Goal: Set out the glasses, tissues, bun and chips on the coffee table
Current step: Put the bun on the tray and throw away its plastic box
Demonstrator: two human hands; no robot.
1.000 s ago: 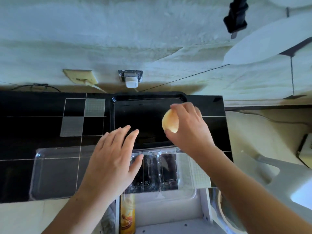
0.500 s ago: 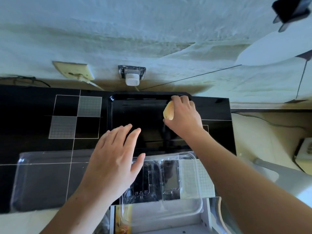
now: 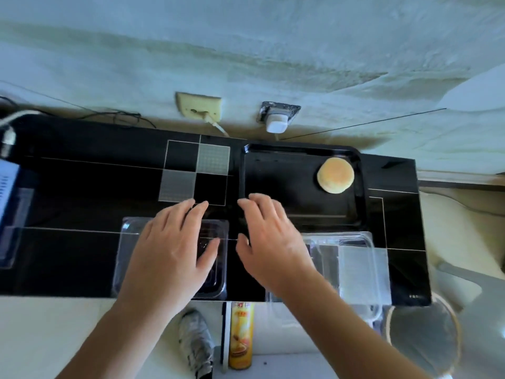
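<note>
Now the round golden-brown bun sits alone in the far right corner of the glossy black rectangular tray, close to the raised rim but not visibly pressed against it. Tucked in the corner like that, it leaves most of the tray floor bare, and I'd judge that is room kept for the other items.

Both hands are empty and spread. The left hand hovers, fingers splayed wide, over a clear plastic clamshell container lying on the black glass coffee table with pale grid squares. The right hand is open too, fingers fanned above the tray's near left corner, with a second clear plastic container just beside its wrist. Whether either palm actually touches anything, I cannot tell.

Below the table's near edge stands a tall yellow cylindrical chip can, not yet on the table, so my guess is the chips are next. A grey crumpled bundle lies just beside it; what it is stays unclear. No glasses are visible.

For room: the table's left half is mostly open dark surface, while the right clear container overhangs the near edge, a spot where a careless sleeve could tip it off. The wall runs tight behind the tray, so anything reaches it only from the near side.
</note>
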